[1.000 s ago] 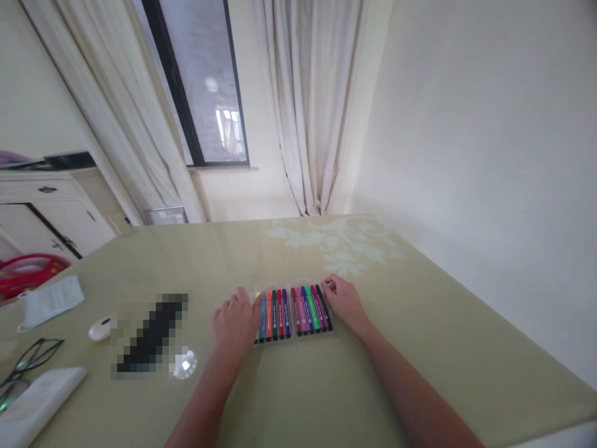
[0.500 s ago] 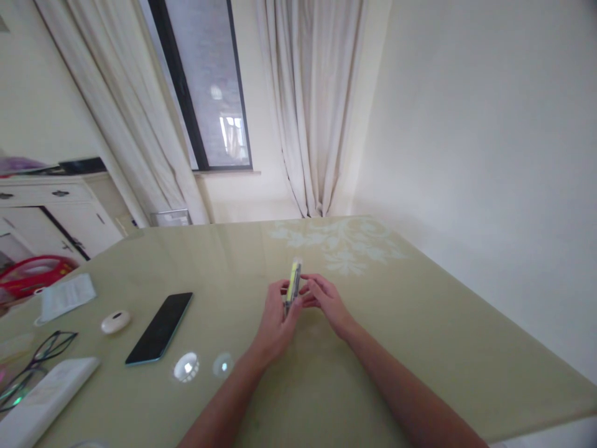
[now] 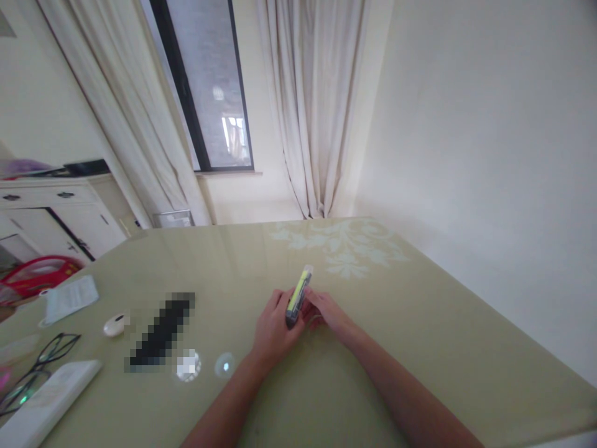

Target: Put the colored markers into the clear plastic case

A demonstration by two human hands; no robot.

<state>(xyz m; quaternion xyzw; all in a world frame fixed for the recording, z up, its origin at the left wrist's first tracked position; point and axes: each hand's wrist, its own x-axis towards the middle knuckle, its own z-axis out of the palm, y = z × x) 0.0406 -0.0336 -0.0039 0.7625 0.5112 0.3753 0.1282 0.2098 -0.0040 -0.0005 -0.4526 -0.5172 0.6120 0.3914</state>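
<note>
A slim, box-like item (image 3: 298, 295) with a yellow-green strip, a clear upper end and a dark lower end is held tilted above the table, its top leaning right. I cannot make out its exact kind. My left hand (image 3: 275, 326) is closed around its lower left side. On the other side, my right hand (image 3: 326, 311) has its fingers bent against the item's right face. Those right fingertips are partly hidden behind it, so how firmly they grip does not show.
Left on the greenish table (image 3: 209, 267) lie a phone (image 3: 163, 331) blurred into blocks, a white rounded case (image 3: 114, 325), eyeglasses (image 3: 44, 364), a face mask (image 3: 72, 298) and a long white box (image 3: 51, 401). A wall (image 3: 489, 186) borders the table's right side.
The slim item has tipped further to the right and sits slightly lower. My right hand has come in closer, its fingers now curled against the item's side.
</note>
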